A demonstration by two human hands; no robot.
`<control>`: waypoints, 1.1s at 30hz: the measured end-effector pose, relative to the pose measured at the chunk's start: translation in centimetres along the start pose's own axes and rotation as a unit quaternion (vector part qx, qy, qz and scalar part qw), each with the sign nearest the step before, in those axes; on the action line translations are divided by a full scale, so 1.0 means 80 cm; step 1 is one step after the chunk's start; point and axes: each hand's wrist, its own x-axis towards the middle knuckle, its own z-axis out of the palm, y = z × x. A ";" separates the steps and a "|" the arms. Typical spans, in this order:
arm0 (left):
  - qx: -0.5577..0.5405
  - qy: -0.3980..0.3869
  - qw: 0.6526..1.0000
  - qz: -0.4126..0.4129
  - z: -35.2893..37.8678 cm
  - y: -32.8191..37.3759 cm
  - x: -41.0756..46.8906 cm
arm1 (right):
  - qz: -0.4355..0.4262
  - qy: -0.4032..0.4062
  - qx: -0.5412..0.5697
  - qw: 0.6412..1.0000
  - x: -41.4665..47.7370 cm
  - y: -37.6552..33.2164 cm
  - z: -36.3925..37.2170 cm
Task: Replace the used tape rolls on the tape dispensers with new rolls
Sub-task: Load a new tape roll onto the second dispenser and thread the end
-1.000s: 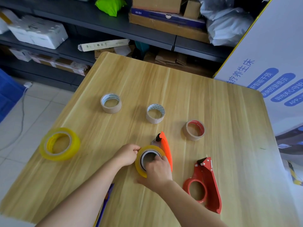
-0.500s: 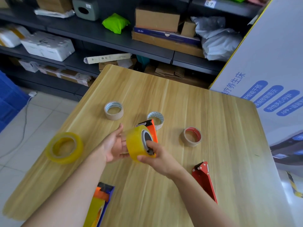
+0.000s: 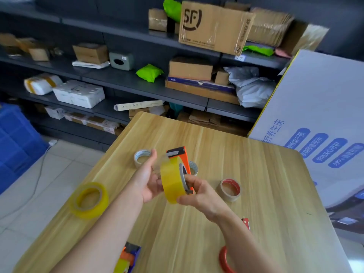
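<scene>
Right hand (image 3: 199,196) grips the orange dispenser (image 3: 182,154), yellow roll (image 3: 171,180) apparently fitted, left hand's (image 3: 146,178) hold unclear; the red dispenser (image 3: 222,261) looks unloaded.

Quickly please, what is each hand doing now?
Left hand: open, fingers straight beside the yellow tape roll.
Right hand: closed, holding the orange dispenser with that roll.

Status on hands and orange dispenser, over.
Right hand grips orange dispenser with yellow roll, off the table. Left hand open against roll. Nothing in the way.
</scene>
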 end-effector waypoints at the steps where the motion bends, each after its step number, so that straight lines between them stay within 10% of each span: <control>1: 0.010 -0.018 1.000 0.008 0.008 0.004 -0.009 | -0.003 0.005 -0.009 1.000 -0.001 -0.003 -0.002; 8: 0.016 -0.076 0.994 0.081 0.055 0.008 -0.041 | -0.053 0.137 -0.174 0.974 0.008 -0.021 0.003; 18: 0.121 -0.079 0.971 0.190 0.087 0.015 -0.073 | -0.078 0.144 -0.012 0.986 -0.002 -0.048 0.001; 25: 0.357 0.001 0.841 0.406 0.075 0.040 -0.090 | -0.059 0.146 0.022 0.987 -0.013 -0.056 -0.011; 33: 0.427 0.009 0.811 0.400 0.085 0.064 -0.103 | -0.063 0.144 0.059 0.986 -0.019 -0.064 -0.014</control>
